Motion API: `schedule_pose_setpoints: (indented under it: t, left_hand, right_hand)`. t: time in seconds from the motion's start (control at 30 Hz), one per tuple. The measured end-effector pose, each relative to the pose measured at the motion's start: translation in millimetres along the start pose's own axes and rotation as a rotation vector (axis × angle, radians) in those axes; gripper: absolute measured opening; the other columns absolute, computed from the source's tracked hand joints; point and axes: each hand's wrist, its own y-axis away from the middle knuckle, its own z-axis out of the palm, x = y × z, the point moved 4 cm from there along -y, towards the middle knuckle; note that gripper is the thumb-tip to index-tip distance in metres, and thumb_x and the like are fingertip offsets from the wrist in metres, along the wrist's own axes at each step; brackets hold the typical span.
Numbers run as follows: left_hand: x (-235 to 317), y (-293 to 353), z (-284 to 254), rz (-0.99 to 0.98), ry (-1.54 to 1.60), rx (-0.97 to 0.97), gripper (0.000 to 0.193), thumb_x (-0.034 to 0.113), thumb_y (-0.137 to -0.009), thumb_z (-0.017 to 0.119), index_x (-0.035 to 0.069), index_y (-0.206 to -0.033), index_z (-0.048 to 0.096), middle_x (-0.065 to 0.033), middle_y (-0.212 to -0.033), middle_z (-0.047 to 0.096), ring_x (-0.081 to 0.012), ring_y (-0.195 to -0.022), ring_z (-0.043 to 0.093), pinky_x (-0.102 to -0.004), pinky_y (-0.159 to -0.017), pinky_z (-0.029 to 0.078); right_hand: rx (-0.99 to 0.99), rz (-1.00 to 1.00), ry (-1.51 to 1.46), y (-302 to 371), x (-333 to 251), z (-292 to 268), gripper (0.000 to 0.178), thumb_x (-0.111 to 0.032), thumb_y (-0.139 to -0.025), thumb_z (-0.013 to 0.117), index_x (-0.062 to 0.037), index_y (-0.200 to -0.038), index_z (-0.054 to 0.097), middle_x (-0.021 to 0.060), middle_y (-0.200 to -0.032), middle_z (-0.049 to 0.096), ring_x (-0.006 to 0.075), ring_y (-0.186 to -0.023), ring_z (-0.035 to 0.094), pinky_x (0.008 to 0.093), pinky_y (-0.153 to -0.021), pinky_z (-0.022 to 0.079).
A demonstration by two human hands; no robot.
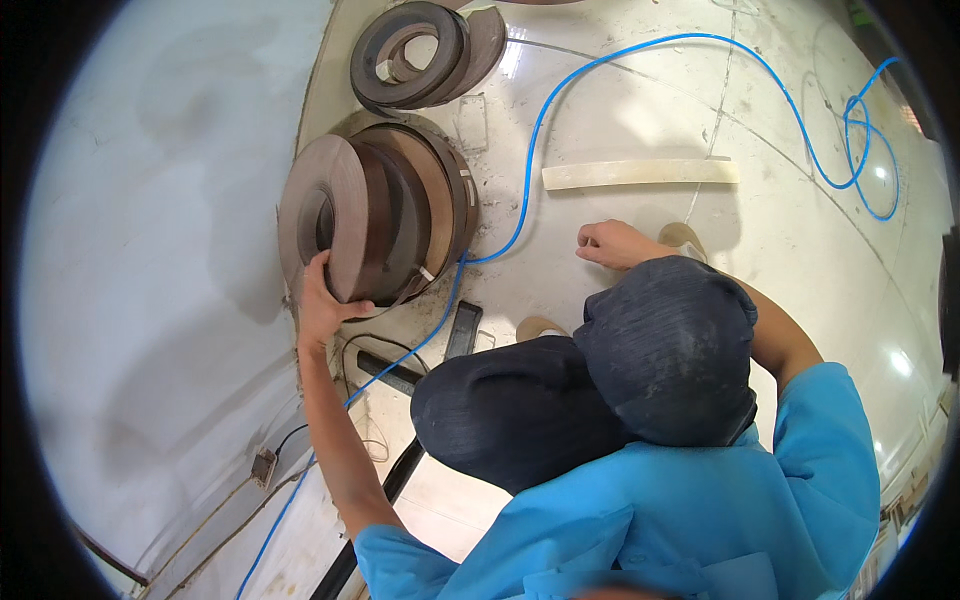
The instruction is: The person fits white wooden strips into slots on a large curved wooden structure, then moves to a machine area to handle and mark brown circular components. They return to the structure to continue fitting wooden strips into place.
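Several rolls of brown edge banding stand on edge in a row by the wall. My left hand (328, 305) grips the lower rim of the nearest roll of edge banding (352, 215), its fingers at the centre hole and its thumb on the outer side. Darker and lighter rolls (432, 195) stand close against it on the right. My right hand (612, 245) hangs beyond my raised knee, fingers curled in, and no object shows in it. Nearest to it on the floor is a pale flat strip (640, 174).
More brown rolls (410, 58) lie farther back. A blue hose (535, 130) loops over the floor and runs beneath my left arm. Two black bars (463, 330) lie near my foot. A white wall (170, 200) rises at left, with a small socket box (263, 466) low down.
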Motion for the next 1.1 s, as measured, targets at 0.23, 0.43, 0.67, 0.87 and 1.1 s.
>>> schedule_pose_setpoints:
  t: [0.23, 0.43, 0.67, 0.87, 1.1]
  left_hand:
    - [9, 1, 63, 0.085, -0.221, 0.096, 0.108, 0.022, -0.049, 0.104, 0.003, -0.141, 0.052, -0.0208, -0.125, 0.061, -0.0433, -0.122, 0.055, -0.0512, -0.106, 0.044]
    - [26, -9, 48, 0.119, -0.098, 0.088, 0.102, 0.032, -0.070, 0.098, 0.000, -0.152, 0.046, -0.0240, -0.142, 0.059, -0.0437, -0.134, 0.053, -0.0509, -0.113, 0.043]
    - [65, -71, 69, -0.162, 0.261, 0.506, 0.098, 0.050, -0.091, 0.082, -0.009, -0.157, 0.039, -0.0310, -0.153, 0.051, -0.0444, -0.143, 0.050, -0.0493, -0.119, 0.040]
    - [77, -83, 94, -0.426, 0.112, 0.627, 0.098, 0.060, -0.095, 0.073, -0.010, -0.155, 0.041, -0.0350, -0.152, 0.053, -0.0486, -0.143, 0.050, -0.0520, -0.121, 0.038]
    - [80, -84, 92, -0.411, 0.088, 0.617, 0.094, 0.057, -0.095, 0.074, -0.010, -0.153, 0.043, -0.0332, -0.148, 0.057, -0.0499, -0.138, 0.054, -0.0531, -0.117, 0.041]
  right_hand:
    - [-0.045, -0.046, 0.087, -11, -5, 5, 0.036, -0.035, -0.100, 0.067, -0.0025, -0.114, 0.073, 0.0206, -0.099, 0.077, 0.0393, -0.091, 0.073, 0.0486, -0.084, 0.056]
    - [-0.072, -0.078, 0.159, -37, -33, -17, 0.039, -0.037, -0.101, 0.065, -0.0033, -0.117, 0.073, 0.0208, -0.099, 0.078, 0.0408, -0.094, 0.074, 0.0506, -0.086, 0.056]
    - [0.175, -0.273, 0.106, -96, -97, -78, 0.044, -0.034, -0.098, 0.068, -0.0025, -0.129, 0.068, 0.0208, -0.104, 0.077, 0.0399, -0.098, 0.073, 0.0500, -0.088, 0.057]
    - [0.660, -0.423, 0.172, -153, -123, -176, 0.060, -0.038, -0.094, 0.076, 0.0011, -0.137, 0.062, 0.0229, -0.128, 0.069, 0.0399, -0.116, 0.067, 0.0480, -0.102, 0.053]
    - [1.151, -0.366, 0.748, -208, -155, -340, 0.094, -0.047, -0.085, 0.085, 0.0056, -0.151, 0.044, 0.0253, -0.144, 0.056, 0.0465, -0.140, 0.047, 0.0504, -0.116, 0.044]
